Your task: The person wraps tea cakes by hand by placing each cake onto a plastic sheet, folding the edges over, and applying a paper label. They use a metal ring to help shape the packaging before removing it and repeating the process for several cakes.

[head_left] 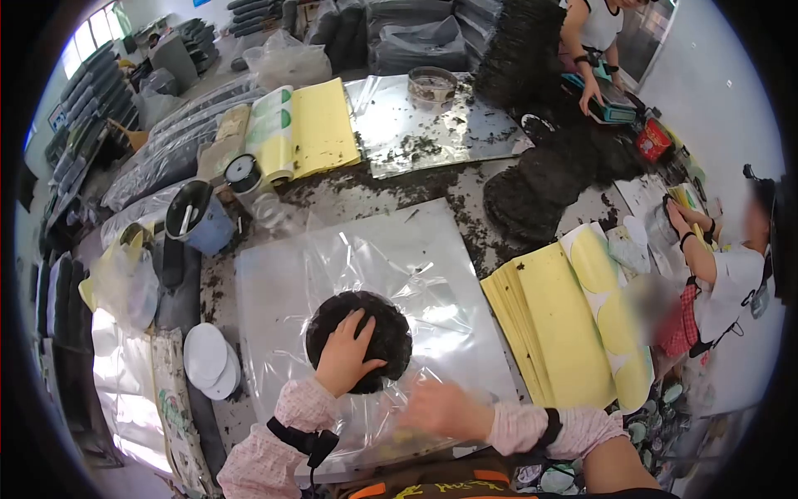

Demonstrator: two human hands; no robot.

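Observation:
A dark round cake of dried, leafy-looking material point(389, 345) lies on clear plastic film point(349, 258) over a silvery sheet point(416, 229). My left hand point(347, 356) rests on top of the cake, its fingers spread and laid flat. To the right of the cake, just over the film, is my right hand point(445, 412). Motion blurs its fingers, so I cannot make out whether it holds the film's edge.
Yellow sheets point(549, 320) lie at right, below stacked dark cakes point(524, 200). White discs point(208, 358), a blue bucket point(204, 220) and a clear jar point(266, 204) stand at left. Co-workers' hands point(594, 91) are at the back right and far right.

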